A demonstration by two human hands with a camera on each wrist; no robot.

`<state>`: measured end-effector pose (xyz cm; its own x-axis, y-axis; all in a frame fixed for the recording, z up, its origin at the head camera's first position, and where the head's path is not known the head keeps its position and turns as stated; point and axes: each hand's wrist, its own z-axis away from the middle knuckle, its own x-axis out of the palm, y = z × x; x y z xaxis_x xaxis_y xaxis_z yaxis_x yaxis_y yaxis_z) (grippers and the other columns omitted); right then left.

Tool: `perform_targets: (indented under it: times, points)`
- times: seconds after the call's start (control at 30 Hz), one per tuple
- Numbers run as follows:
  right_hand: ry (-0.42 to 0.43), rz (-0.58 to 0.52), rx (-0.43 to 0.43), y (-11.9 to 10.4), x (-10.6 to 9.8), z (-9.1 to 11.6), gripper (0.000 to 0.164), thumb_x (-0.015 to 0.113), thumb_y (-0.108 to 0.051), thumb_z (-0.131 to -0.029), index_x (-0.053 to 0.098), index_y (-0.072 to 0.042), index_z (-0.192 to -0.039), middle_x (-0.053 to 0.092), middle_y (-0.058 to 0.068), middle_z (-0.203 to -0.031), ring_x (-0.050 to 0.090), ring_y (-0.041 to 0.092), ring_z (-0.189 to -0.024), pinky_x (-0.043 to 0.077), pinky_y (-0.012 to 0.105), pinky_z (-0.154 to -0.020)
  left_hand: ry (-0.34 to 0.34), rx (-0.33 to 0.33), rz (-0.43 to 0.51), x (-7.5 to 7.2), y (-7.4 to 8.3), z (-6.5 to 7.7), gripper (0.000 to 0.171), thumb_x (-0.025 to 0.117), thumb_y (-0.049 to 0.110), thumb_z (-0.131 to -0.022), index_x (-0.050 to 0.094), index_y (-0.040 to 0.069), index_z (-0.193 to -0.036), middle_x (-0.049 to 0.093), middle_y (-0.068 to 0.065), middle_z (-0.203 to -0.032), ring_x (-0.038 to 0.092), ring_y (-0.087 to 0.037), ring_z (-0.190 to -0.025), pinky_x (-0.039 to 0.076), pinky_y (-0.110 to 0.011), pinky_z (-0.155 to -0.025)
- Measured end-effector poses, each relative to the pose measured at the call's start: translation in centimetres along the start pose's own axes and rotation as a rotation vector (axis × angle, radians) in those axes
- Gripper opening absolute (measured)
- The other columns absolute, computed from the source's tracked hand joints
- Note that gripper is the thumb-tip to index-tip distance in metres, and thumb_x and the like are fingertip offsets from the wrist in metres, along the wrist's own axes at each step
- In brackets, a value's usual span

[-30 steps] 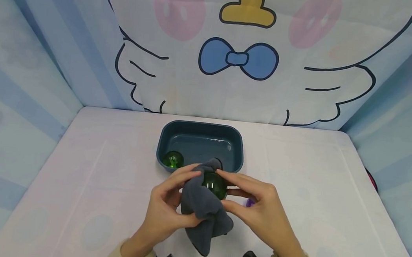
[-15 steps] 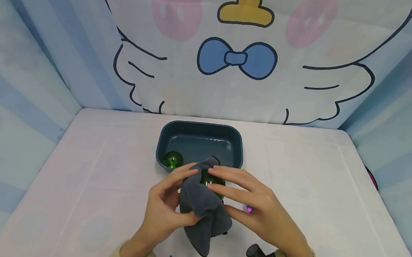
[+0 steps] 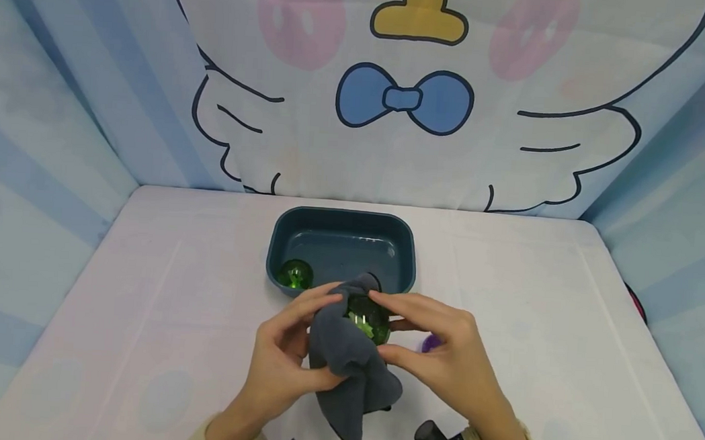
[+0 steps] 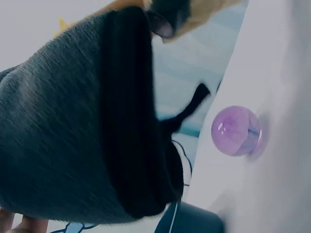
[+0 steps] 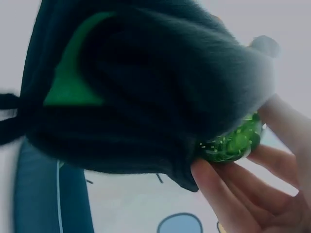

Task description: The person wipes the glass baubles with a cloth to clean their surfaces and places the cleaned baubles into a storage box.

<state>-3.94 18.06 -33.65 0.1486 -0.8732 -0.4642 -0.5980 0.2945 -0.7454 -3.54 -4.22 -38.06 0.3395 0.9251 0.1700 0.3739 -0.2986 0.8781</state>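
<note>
A soft dark grey cloth (image 3: 347,354), with dark edging and a strap in the left wrist view, is held above the table in my left hand (image 3: 280,350). The left thumb lies on its near side and the fingers on its far side. Against the cloth's right side sits a clear green ball (image 3: 371,319), partly covered by the fold. My right hand (image 3: 451,340) pinches this ball between thumb and fingertips. Light green bits (image 5: 238,141) show inside it in the right wrist view. The cloth hides the rest of the ball.
Behind the hands stands a dark teal tray (image 3: 351,237). Another green ball (image 3: 296,273) lies in its front left corner. On the white table (image 3: 141,301), a purple ball (image 4: 235,130) sits partly hidden behind the right hand in the head view.
My right fingers reached over the ball, then drew back to its right side. The ball has turned, and a light green patch now faces up. My left hand keeps its grip on the cloth.
</note>
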Motion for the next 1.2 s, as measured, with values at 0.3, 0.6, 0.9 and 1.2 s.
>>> perform_targets:
  times: [0.3, 0.6, 0.9, 1.2]
  points:
    - [-0.027, 0.089, -0.038, -0.3, 0.0, -0.2, 0.06, 0.083, -0.006, -0.078, 0.062, -0.008, -0.134, 0.062, 0.007, -0.13, 0.065, 0.019, -0.111, 0.056, 0.021, -0.091, 0.04, -0.006, 0.0, 0.0, 0.2, -0.1, 0.067, 0.077, -0.02, -0.068, 0.053, -0.013, -0.13, 0.054, -0.018, -0.14, 0.059, -0.027, -0.121, 0.057, -0.037, -0.093]
    - [-0.091, 0.19, -0.133, -0.7, -1.2, -0.2, 0.048, 0.061, -0.041, -0.095, 0.064, -0.009, -0.131, 0.061, 0.007, -0.134, 0.058, 0.02, -0.123, 0.045, 0.019, -0.105, 0.048, -0.023, 0.001, 0.1, 0.3, -0.2, 0.066, 0.077, -0.019, -0.069, 0.053, -0.013, -0.131, 0.054, -0.017, -0.14, 0.063, -0.024, -0.114, 0.059, -0.039, -0.088]
    - [-0.114, 0.122, -0.309, -0.1, -0.7, -0.5, 0.037, 0.056, -0.026, -0.101, 0.064, -0.006, -0.13, 0.058, 0.012, -0.138, 0.055, 0.024, -0.127, 0.048, 0.023, -0.105, 0.058, -0.036, 0.012, 0.1, 0.2, -0.1, 0.067, 0.077, -0.018, -0.07, 0.052, -0.013, -0.132, 0.054, -0.015, -0.141, 0.063, -0.023, -0.115, 0.059, -0.038, -0.09]
    - [-0.041, -0.047, 0.01, -0.2, -0.2, -0.2, 0.051, 0.076, -0.001, -0.084, 0.063, -0.006, -0.133, 0.064, 0.012, -0.129, 0.068, 0.016, -0.108, 0.061, 0.025, -0.077, 0.033, 0.0, -0.025, 0.2, 0.3, -0.2, 0.069, 0.078, -0.02, -0.069, 0.053, -0.011, -0.132, 0.051, -0.019, -0.142, 0.061, -0.025, -0.119, 0.059, -0.038, -0.091]
